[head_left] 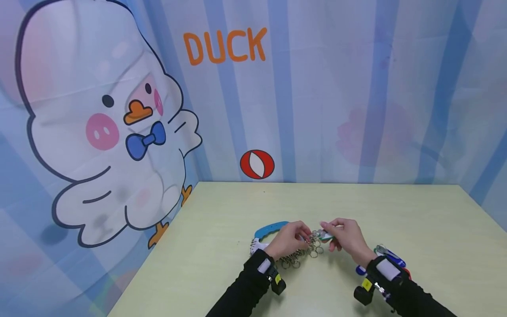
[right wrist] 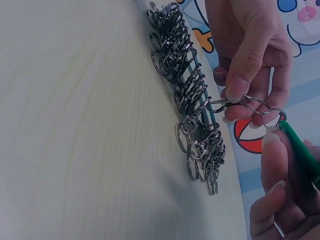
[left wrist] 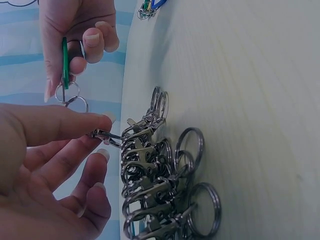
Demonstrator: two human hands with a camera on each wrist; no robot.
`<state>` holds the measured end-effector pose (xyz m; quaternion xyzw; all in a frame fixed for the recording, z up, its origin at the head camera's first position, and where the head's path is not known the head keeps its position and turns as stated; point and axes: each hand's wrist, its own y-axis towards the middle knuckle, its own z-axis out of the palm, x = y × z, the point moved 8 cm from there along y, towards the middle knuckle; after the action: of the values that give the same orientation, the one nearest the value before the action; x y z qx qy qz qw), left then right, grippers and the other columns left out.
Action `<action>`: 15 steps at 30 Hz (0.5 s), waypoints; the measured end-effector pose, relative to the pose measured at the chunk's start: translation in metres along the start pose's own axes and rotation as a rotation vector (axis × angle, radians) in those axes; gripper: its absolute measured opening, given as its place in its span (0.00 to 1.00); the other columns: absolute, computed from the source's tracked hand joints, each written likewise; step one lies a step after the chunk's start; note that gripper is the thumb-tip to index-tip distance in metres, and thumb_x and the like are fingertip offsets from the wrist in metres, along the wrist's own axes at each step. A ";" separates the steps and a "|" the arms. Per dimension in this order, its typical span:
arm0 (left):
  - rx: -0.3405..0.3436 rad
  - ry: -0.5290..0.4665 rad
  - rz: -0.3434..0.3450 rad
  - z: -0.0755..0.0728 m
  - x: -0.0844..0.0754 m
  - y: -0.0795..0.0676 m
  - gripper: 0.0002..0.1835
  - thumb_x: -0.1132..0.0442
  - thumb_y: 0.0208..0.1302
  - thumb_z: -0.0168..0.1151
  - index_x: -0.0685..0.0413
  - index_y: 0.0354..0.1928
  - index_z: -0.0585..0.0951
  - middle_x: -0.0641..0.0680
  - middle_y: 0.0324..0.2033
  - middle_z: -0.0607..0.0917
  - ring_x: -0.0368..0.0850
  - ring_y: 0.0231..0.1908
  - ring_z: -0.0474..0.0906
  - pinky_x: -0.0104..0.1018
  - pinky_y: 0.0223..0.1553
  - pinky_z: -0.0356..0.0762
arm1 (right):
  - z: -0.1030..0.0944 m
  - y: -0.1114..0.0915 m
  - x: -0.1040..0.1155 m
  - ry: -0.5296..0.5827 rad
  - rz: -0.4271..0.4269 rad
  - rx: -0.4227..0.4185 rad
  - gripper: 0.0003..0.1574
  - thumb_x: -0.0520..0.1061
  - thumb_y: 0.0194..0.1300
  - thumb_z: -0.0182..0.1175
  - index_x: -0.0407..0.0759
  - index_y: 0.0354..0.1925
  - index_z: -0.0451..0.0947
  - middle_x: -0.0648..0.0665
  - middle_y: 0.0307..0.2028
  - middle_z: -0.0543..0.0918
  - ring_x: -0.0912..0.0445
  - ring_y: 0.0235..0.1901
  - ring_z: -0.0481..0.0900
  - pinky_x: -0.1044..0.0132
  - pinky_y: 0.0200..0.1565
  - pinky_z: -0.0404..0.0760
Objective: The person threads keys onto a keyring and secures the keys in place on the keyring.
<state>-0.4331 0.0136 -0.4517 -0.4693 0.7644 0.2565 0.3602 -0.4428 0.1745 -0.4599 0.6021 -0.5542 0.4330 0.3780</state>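
On the left, a blue curved band (head_left: 271, 228) is lying on the table (head_left: 222, 204), just beside your left hand (head_left: 288, 241). That hand is clamping a metal clasp (left wrist: 106, 135) between thumb and finger, above a row of clasps with rings (left wrist: 155, 185). Metal rings (right wrist: 260, 101) are showing between your clasp and the green-edged tag (head_left: 326, 237). To the right, your right hand (head_left: 350, 235) is pinching that tag over the table. Farther right, blue tags (head_left: 393, 256) are lying near your right wrist, partly hidden.
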 end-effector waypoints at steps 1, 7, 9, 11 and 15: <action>0.002 -0.002 0.000 0.000 0.000 0.000 0.14 0.70 0.58 0.66 0.57 0.47 0.79 0.51 0.36 0.85 0.35 0.31 0.73 0.26 0.34 0.70 | 0.000 0.000 0.000 -0.005 0.000 0.003 0.24 0.56 0.67 0.59 0.34 0.42 0.78 0.46 0.23 0.86 0.58 0.14 0.77 0.67 0.19 0.73; 0.001 0.060 0.035 0.000 -0.004 0.002 0.10 0.70 0.59 0.65 0.57 0.44 0.82 0.50 0.34 0.85 0.33 0.32 0.74 0.25 0.35 0.71 | -0.002 -0.001 0.000 -0.135 -0.033 0.023 0.19 0.52 0.66 0.60 0.36 0.37 0.79 0.47 0.20 0.85 0.58 0.12 0.76 0.71 0.15 0.65; 0.006 0.104 0.061 0.002 -0.006 0.002 0.08 0.70 0.59 0.65 0.57 0.40 0.83 0.50 0.33 0.84 0.32 0.31 0.72 0.24 0.34 0.70 | 0.000 -0.003 -0.001 -0.194 -0.053 0.043 0.16 0.50 0.65 0.61 0.36 0.34 0.78 0.48 0.18 0.83 0.58 0.11 0.74 0.71 0.15 0.64; 0.019 0.168 0.101 0.006 -0.009 0.002 0.05 0.70 0.59 0.65 0.57 0.36 0.83 0.50 0.32 0.85 0.32 0.29 0.72 0.23 0.32 0.69 | 0.004 -0.006 -0.002 -0.244 -0.073 0.075 0.14 0.48 0.64 0.63 0.37 0.31 0.78 0.48 0.17 0.83 0.58 0.11 0.72 0.71 0.15 0.65; 0.025 0.363 0.213 0.013 -0.018 0.001 0.03 0.70 0.56 0.67 0.53 0.30 0.85 0.46 0.29 0.85 0.33 0.31 0.74 0.22 0.38 0.66 | 0.013 -0.010 -0.003 -0.335 -0.124 0.166 0.13 0.46 0.62 0.64 0.40 0.25 0.76 0.48 0.16 0.82 0.61 0.10 0.68 0.70 0.15 0.66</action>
<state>-0.4243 0.0330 -0.4453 -0.4198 0.8651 0.1951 0.1931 -0.4312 0.1639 -0.4667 0.7277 -0.5336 0.3468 0.2557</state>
